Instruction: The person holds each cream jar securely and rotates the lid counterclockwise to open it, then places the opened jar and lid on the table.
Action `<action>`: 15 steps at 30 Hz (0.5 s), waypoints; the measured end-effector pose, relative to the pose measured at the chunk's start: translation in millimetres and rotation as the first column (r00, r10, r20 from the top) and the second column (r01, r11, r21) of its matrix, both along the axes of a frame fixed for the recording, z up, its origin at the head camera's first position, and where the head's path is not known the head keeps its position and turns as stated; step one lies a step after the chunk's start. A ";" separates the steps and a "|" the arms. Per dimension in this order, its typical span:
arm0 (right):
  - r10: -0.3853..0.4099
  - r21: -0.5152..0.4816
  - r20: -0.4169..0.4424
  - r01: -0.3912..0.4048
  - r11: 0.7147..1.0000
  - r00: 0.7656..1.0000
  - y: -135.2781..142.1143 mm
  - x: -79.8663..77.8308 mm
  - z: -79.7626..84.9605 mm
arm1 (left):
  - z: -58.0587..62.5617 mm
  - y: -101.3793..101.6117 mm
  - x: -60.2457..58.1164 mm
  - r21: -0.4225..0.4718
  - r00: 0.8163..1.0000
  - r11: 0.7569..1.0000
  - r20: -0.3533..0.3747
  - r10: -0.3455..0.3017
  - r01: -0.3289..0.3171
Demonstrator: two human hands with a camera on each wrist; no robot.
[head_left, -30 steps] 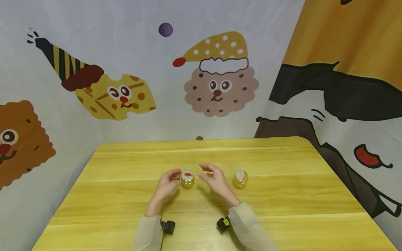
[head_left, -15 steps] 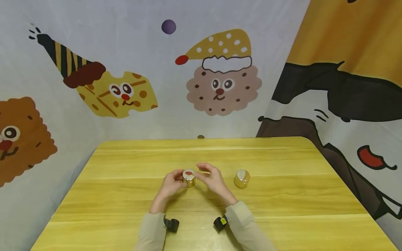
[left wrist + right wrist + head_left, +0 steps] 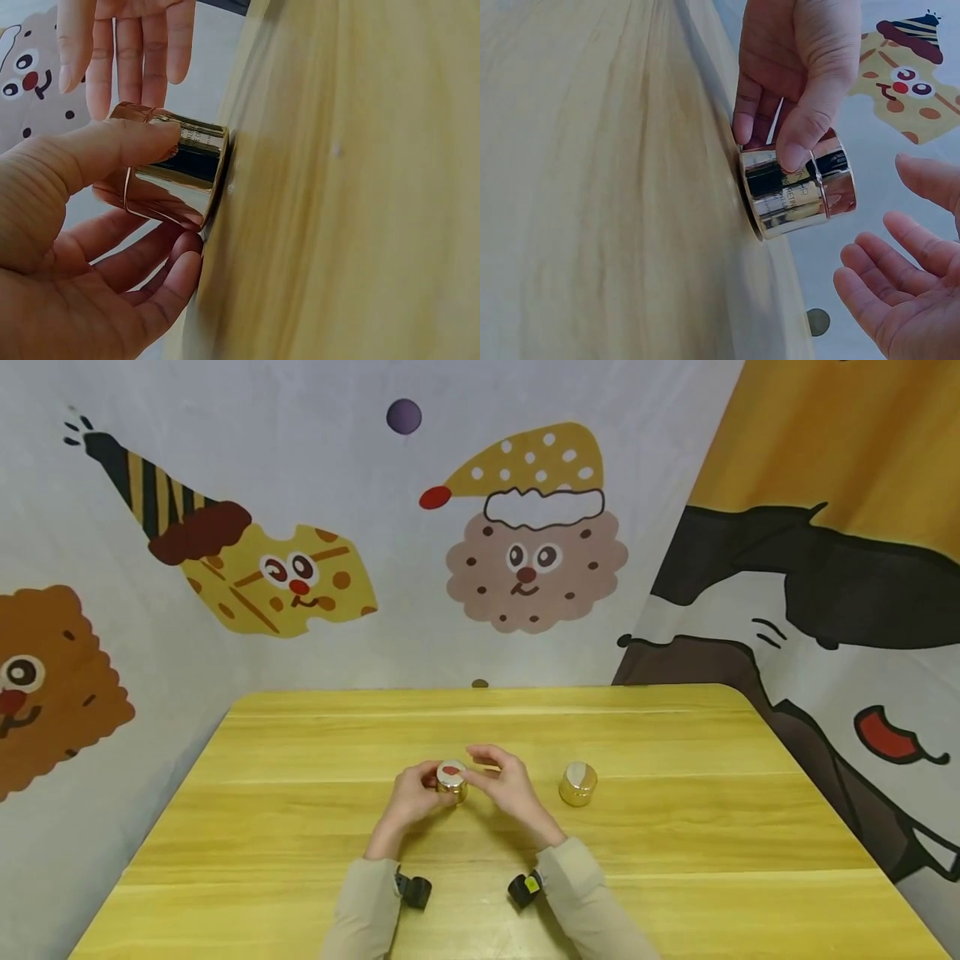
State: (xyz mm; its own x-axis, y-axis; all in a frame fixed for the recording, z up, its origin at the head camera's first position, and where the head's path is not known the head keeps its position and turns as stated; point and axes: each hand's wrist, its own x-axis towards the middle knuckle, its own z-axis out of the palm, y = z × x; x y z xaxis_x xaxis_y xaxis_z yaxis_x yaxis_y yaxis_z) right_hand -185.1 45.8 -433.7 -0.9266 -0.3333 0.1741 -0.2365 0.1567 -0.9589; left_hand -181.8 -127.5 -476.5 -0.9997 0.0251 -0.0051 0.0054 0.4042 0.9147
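Reflections were thrown by the gold jar (image 3: 176,201), a squat cylinder with a mirror-smooth wall, which was set upright on the bench (image 3: 675,860). Its side was circled by a thin ring and marked with fine lettering. It was pinched by the left hand (image 3: 415,793), the thumb pressed to one side and the fingers curled round the other. The right hand (image 3: 508,782) was held just beside it, without contact, its fingers relaxed and slightly parted. To the right, a second jar (image 3: 578,785), equally round and glossy, was placed. The bench was streaked with yellow wood grain, its far corners rounded. Behind, a pale backdrop (image 3: 322,460) was printed with flat cartoon shapes, scalloped and angular.
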 end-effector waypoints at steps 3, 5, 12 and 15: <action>-0.010 0.001 0.007 0.010 1.000 1.000 1.2 0.3 2.0 | -0.9 0.1 -0.6 0.000 1.000 1.000 -0.005 0.003 -0.003; -0.018 0.003 0.013 0.018 1.000 1.000 2.0 0.3 2.6 | -1.7 0.1 -0.7 0.001 1.000 1.000 -0.012 0.001 -0.001; -0.037 0.009 0.012 0.037 0.999 0.999 6.5 0.6 5.6 | -2.9 0.4 -2.0 0.002 1.000 1.000 -0.022 0.003 -0.003; -0.037 0.013 0.001 0.037 0.999 0.999 9.0 -0.1 6.4 | -1.5 1.0 -2.2 0.007 1.000 1.000 -0.030 -0.001 0.002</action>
